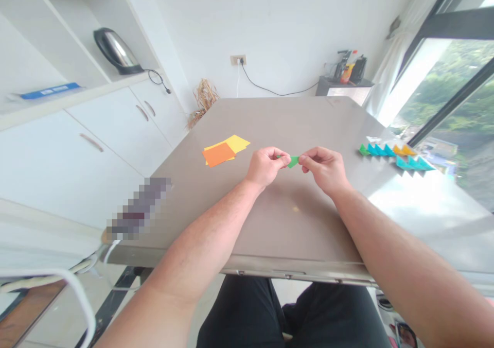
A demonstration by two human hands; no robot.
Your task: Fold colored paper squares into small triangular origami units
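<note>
A small piece of folded green paper (293, 161) is held above the table between my two hands. My left hand (266, 166) pinches its left end between thumb and fingers. On the other side, my right hand (324, 168) grips the right end the same way. Only the middle of the paper shows; its ends are covered by my fingers. To the left of my hands lie an orange paper sheet (219, 155) and yellow paper sheets (237, 143), partly overlapping. Folded paper boats in blue (415, 163), green (363, 150) and orange (404, 150) stand in rows at the right.
The brown table (285, 116) reaches to the wall, with a window (455, 80) on its right. A pixelated object (139, 209) lies at the table's left edge. An electric kettle (118, 52) stands on the cabinet, and dried stalks (204, 98) are behind the table.
</note>
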